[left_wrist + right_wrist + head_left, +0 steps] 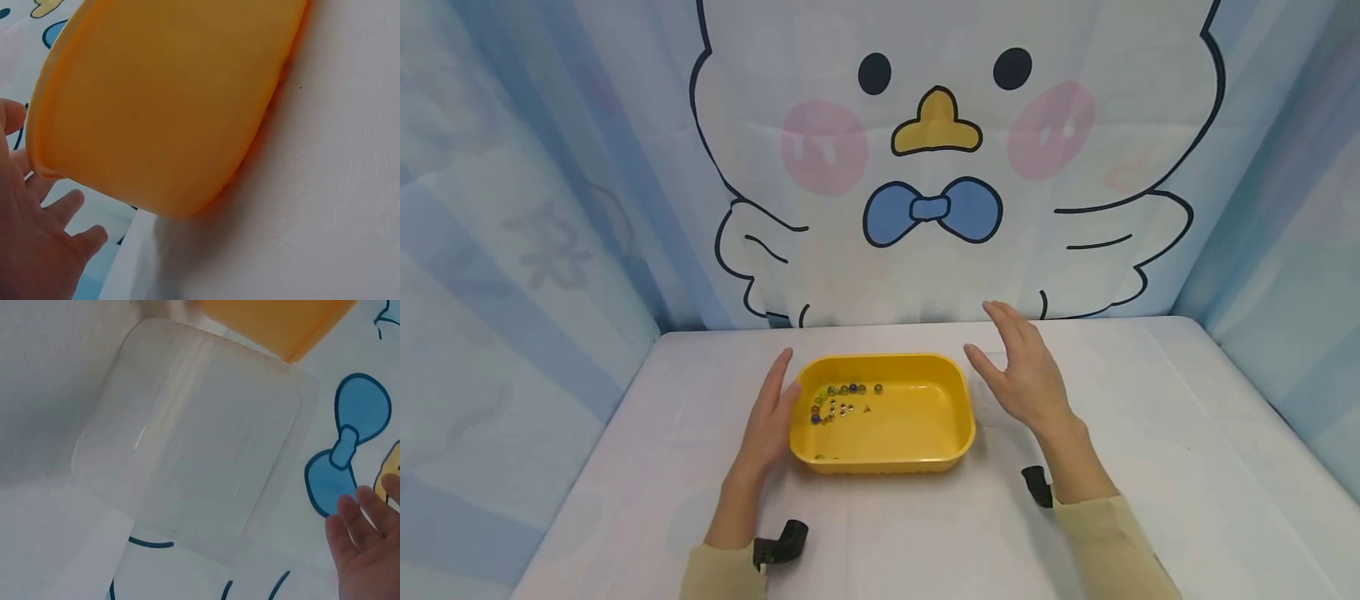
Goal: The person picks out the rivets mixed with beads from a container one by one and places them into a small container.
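A yellow plastic tray [917, 454] stands on the white table. In its left half lies a curved row of small glass marbles [853, 389], with several tiny shiny pieces [842, 409] inside the curve. My left hand [765, 421] is at the tray's left side, fingers extended and thumb right at the rim. In the left wrist view the tray's outer wall [156, 112] fills much of the picture beside those spread fingers. Right of the tray, my right hand [1030, 379] is raised with fingers spread, holding nothing. A clear plastic box [200, 437] shows near it in the right wrist view.
White cloth covers the table [895, 542]. Behind it hangs a curtain with a cartoon bird [932, 283], and pale blue curtains [512, 333] close off both sides. Black wrist cameras [782, 542] are worn on both forearms.
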A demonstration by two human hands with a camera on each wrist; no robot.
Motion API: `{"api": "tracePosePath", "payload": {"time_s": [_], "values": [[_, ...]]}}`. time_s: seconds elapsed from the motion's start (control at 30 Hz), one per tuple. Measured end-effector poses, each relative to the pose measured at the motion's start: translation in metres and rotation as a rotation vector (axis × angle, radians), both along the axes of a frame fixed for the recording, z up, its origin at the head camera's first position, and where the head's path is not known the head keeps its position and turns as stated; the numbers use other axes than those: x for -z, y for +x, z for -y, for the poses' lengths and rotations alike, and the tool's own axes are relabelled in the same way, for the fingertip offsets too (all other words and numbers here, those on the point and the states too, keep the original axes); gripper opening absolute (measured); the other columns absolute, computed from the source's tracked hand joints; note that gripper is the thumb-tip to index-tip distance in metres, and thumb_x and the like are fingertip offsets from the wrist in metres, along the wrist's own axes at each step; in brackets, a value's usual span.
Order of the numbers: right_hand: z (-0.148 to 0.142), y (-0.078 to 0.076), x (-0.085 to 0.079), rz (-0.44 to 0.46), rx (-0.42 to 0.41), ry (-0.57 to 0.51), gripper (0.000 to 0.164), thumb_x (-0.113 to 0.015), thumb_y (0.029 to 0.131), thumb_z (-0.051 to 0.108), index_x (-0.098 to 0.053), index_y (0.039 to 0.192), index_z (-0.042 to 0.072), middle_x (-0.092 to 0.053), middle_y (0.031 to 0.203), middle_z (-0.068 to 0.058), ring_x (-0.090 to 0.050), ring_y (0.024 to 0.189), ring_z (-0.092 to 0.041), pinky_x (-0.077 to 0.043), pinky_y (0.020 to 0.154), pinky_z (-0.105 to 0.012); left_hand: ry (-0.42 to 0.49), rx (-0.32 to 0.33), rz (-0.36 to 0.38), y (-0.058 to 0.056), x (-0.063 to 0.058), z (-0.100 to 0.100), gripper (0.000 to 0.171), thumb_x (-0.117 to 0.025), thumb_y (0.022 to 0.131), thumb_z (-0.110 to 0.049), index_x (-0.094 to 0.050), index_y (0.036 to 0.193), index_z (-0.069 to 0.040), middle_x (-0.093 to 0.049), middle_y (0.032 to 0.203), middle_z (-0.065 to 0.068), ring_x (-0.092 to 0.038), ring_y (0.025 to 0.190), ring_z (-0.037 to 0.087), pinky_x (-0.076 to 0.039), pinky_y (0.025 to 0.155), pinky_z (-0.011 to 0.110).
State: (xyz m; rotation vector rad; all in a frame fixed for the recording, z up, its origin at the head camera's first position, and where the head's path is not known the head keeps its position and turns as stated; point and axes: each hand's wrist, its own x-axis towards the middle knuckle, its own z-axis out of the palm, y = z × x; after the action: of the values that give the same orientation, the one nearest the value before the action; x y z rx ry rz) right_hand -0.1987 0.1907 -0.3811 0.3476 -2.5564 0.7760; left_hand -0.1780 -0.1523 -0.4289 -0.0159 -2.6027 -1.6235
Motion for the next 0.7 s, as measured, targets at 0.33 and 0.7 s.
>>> {"api": "tracePosePath", "payload": {"time_s": [0.33, 0.7], "values": [[0.017, -0.001, -0.004, 0.04, -0.069, 0.031, 0.062, -0.063, 0.099, 0.034, -0.042, 0.153, 0.012, -0.04, 0.156, -0.014, -0.038, 0.141, -0.036, -0.033, 0.113, -0.056, 0.21, -0.003, 0.061, -0.004, 0.012, 0.001, 0.054, -0.034, 0.108, -0.03, -0.028, 0.161, -0.025, -0.025, 0.165, -0.005, -0.021, 0.151, 0.02, -0.014, 0.122, 0.047], [0.033, -0.003, -0.007, 0.116, -0.151, 0.049, 0.061, -0.062, 0.099, 0.037, -0.045, 0.151, 0.012, -0.041, 0.155, -0.014, -0.038, 0.141, -0.035, -0.034, 0.113, -0.055, 0.335, 0.058, 0.068, -0.004, 0.023, 0.001, 0.053, -0.031, 0.107, -0.023, -0.03, 0.16, -0.021, -0.024, 0.164, -0.008, -0.017, 0.151, 0.013, -0.011, 0.123, 0.041]]}}
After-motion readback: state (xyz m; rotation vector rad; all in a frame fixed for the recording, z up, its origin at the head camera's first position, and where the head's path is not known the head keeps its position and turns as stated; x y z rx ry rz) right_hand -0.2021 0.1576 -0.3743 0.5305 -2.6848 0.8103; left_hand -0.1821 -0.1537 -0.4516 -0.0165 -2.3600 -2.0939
